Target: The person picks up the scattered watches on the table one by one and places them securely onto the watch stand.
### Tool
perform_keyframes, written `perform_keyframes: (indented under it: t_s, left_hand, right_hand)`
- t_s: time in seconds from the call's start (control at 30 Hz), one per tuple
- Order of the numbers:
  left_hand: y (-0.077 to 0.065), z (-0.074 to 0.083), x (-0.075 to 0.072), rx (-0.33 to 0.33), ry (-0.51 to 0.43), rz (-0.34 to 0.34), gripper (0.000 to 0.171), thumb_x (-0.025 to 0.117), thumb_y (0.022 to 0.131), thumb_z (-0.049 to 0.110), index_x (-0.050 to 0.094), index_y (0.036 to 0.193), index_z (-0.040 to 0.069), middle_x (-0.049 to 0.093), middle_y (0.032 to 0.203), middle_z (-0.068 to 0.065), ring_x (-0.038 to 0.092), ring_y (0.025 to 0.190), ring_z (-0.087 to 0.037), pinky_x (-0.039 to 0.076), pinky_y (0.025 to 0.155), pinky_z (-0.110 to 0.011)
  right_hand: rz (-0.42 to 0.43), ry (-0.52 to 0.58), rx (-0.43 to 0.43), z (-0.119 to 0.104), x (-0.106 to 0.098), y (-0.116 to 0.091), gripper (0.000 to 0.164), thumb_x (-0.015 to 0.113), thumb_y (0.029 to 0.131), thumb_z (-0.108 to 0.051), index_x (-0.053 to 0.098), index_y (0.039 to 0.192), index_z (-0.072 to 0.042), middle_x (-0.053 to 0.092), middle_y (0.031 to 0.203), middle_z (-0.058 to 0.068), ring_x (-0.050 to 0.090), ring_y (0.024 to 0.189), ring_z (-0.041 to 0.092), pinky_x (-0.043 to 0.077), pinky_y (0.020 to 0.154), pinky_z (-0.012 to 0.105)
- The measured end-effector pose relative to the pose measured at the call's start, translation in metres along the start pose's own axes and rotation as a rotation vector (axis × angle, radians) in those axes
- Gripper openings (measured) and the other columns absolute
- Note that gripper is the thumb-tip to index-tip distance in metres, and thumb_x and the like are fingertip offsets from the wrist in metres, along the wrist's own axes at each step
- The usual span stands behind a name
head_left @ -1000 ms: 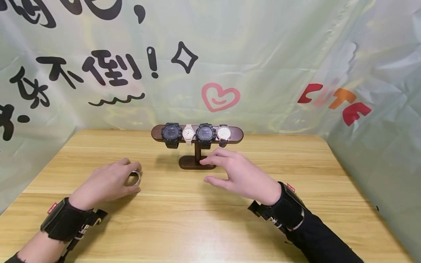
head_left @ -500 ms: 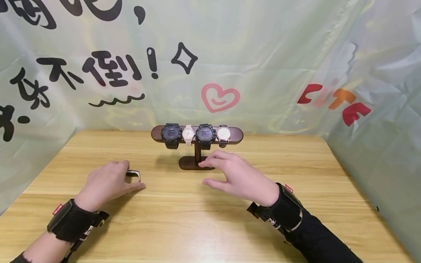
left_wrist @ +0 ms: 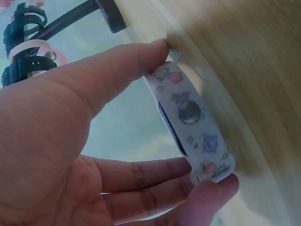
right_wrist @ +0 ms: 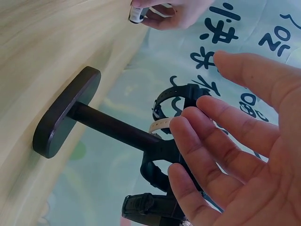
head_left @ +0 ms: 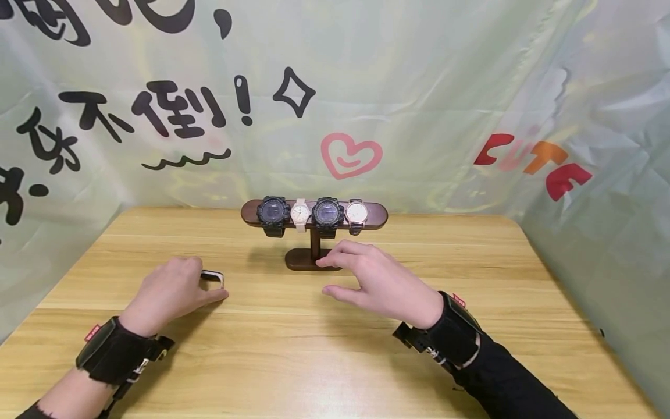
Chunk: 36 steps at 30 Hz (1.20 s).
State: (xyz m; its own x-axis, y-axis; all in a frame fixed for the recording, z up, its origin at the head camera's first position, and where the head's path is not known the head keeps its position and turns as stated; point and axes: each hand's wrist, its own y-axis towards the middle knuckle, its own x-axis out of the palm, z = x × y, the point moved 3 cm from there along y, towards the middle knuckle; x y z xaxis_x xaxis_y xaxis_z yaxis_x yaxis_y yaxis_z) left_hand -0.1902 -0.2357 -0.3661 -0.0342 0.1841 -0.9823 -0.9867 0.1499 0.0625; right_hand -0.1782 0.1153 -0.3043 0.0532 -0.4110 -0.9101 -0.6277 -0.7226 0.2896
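My left hand (head_left: 170, 290) holds a small looped watch (head_left: 214, 275) low over the left of the table. The left wrist view shows its white strap (left_wrist: 200, 132), printed with coloured stars and shapes and bearing a round metal stud. The thumb is at one end of the loop and fingertips are at the other. My right hand (head_left: 374, 278) hovers with relaxed, spread fingers in front of a dark brown watch stand (head_left: 315, 241), holding nothing. On the stand's bar sit two black digital watches (head_left: 273, 211), a pale pink watch (head_left: 300, 213) and a round-dialled watch with dark strap (head_left: 356, 213).
Beneath everything is a light wooden table (head_left: 293, 355). A pale printed cloth (head_left: 429, 116) hangs behind it and at its sides. The stand's oval base (head_left: 300, 259) rests near the back of the table.
My left hand has shifted slightly and turned the watch, so a dark strip now shows along the loop's far edge. My right hand and the stand are nearly unchanged.
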Motion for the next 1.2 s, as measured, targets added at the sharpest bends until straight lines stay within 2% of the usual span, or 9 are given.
perform_keyframes:
  t_s: [0.17,0.37,0.57,0.7,0.87,1.03,1.2]
  left_hand:
    - [0.002,0.002,-0.001,0.012,-0.02,0.012,0.048,0.086,0.081,0.047,0.057,0.075,0.01,0.056,0.07,-0.004,0.051,0.061,-0.021,0.041,0.049,-0.035]
    - [0.004,0.007,-0.004,0.074,-0.056,0.071,0.049,0.091,0.081,0.04,0.068,0.1,0.002,0.062,0.082,-0.008,0.055,0.069,-0.021,0.048,0.054,-0.036]
    - [0.003,0.015,-0.012,0.13,-0.092,0.092,0.059,0.094,0.079,0.033,0.068,0.12,-0.001,0.071,0.108,-0.021,0.066,0.084,-0.029,0.061,0.07,-0.053]
    - [-0.002,0.023,-0.021,0.174,-0.11,0.103,0.063,0.096,0.075,0.026,0.068,0.126,0.002,0.071,0.114,-0.021,0.069,0.089,-0.032,0.062,0.077,-0.059]
    - [-0.009,0.036,-0.033,0.252,-0.115,0.156,0.065,0.097,0.07,0.019,0.069,0.127,0.005,0.071,0.112,-0.017,0.069,0.086,-0.028,0.063,0.074,-0.052]
    - [-0.017,0.048,-0.042,0.291,-0.128,0.176,0.067,0.097,0.071,0.017,0.067,0.131,0.011,0.07,0.114,-0.016,0.061,0.076,-0.018,0.061,0.067,-0.044]
    - [-0.023,0.058,-0.05,0.345,-0.139,0.221,0.067,0.098,0.071,0.018,0.068,0.131,0.017,0.07,0.117,-0.013,0.063,0.081,-0.018,0.059,0.067,-0.042]
  right_hand:
    - [-0.008,0.003,0.01,0.001,0.001,0.001,0.04,0.081,0.098,-0.03,0.075,0.133,-0.012,0.071,0.122,0.0,0.068,0.106,0.011,0.062,0.093,0.03]
    - [-0.004,0.002,-0.002,0.001,0.001,0.0,0.039,0.08,0.099,-0.03,0.074,0.133,-0.011,0.071,0.122,0.001,0.068,0.107,0.013,0.062,0.094,0.031]
    - [-0.006,0.007,0.003,0.001,0.001,0.001,0.04,0.08,0.099,-0.03,0.074,0.133,-0.01,0.071,0.122,0.001,0.069,0.11,0.014,0.062,0.095,0.032]
    - [-0.009,0.015,0.008,0.002,0.003,0.001,0.041,0.08,0.099,-0.033,0.074,0.134,-0.011,0.071,0.123,0.001,0.069,0.11,0.014,0.062,0.095,0.032]
    - [-0.016,0.023,0.017,0.002,0.003,0.001,0.042,0.08,0.099,-0.034,0.074,0.134,-0.011,0.071,0.124,0.001,0.069,0.111,0.013,0.062,0.095,0.032]
    - [-0.026,0.019,0.018,0.002,0.003,0.001,0.042,0.08,0.099,-0.034,0.074,0.135,-0.012,0.071,0.125,0.0,0.069,0.111,0.013,0.062,0.095,0.031]
    - [-0.022,0.02,0.015,0.001,0.003,0.001,0.043,0.079,0.099,-0.034,0.073,0.136,-0.012,0.071,0.125,0.0,0.068,0.109,0.011,0.061,0.093,0.03]
